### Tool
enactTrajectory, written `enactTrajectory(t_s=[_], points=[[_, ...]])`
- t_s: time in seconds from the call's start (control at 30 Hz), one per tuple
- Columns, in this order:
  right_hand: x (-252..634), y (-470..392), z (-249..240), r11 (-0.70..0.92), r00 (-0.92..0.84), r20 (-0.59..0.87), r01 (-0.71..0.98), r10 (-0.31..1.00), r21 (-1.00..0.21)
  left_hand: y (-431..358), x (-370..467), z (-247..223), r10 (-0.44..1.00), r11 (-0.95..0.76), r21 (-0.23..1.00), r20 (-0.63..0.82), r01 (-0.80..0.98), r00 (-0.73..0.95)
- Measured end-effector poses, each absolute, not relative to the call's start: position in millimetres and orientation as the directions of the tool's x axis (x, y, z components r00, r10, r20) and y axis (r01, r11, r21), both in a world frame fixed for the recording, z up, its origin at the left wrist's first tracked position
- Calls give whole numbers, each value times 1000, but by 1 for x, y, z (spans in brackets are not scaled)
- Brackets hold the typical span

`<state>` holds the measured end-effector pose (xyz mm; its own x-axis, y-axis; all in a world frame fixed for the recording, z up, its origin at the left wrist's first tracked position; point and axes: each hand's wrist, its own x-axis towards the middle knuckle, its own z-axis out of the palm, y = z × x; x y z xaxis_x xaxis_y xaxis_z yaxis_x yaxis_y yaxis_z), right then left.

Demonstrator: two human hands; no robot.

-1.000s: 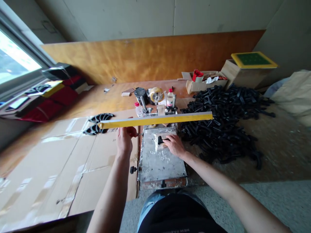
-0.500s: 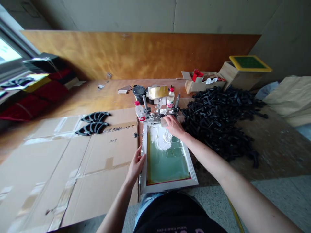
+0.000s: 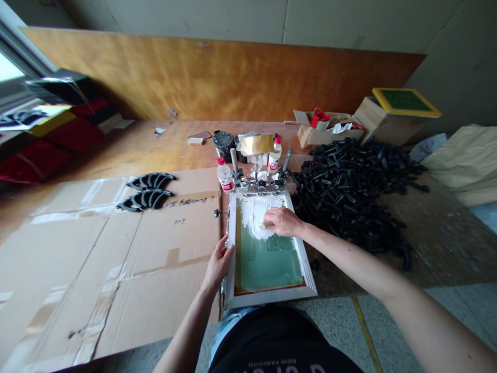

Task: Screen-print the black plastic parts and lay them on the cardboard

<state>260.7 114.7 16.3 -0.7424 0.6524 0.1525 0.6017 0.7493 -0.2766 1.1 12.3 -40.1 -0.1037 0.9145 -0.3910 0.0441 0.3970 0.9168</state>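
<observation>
Both bare forearms (image 3: 345, 256) reach forward. The right arm (image 3: 396, 290) slants in from the right side, wrist (image 3: 303, 229) nearly straight, the right hand (image 3: 285, 221) knuckles up with fingers (image 3: 272, 214) curled into a grip. The left arm (image 3: 190, 321) rises more steeply; the left hand (image 3: 218, 261) points ahead, thumb (image 3: 230, 250) inward, though its lower fingers seem tucked from view.

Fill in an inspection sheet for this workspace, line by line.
Surface: wooden table, with flattened cardboard on the left.
Work items: metal frame with green screen; white paste smeared over its far part.
Clutter: heap of black parts on the right; two red-capped bottles; black tub.
Grips: left grip, a bare hand, at the frame's left edge; right grip, also bare, closed on a pale tool, mostly hidden.
Cables: nothing seen.
Surroundings: upright wooden board and grey wall behind; window far left.
</observation>
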Motion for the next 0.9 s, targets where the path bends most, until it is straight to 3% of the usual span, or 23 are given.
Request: enactTrajectory(t_s=[0.07,0.17,0.3,0.5,0.67,0.77,0.9], points=[[258,113,8,725,-700,195,644,687,-244,12,0,-40,916,394,919,-389,33,-97],[259,102,-3,771,-742,212,598,636,-219,12,-1,-41,911,404,914,-399,29,-103],[256,115,8,725,-684,247,612,686,-316,12,-1,-32,908,412,910,-405,54,-108],[262,194,49,411,-332,257,828,908,-382,15,-6,23,924,373,927,-368,30,-106],[328,187,38,130,34,323,872,946,-473,50,-3,67,974,165,972,-188,-164,-130],[338,151,4,184,-48,270,844,962,-503,79,5,83,983,8,964,-56,-266,-172],[301,111,-30,352,-289,206,826,935,-440,81,29,78,952,13,942,-115,-336,-285]])
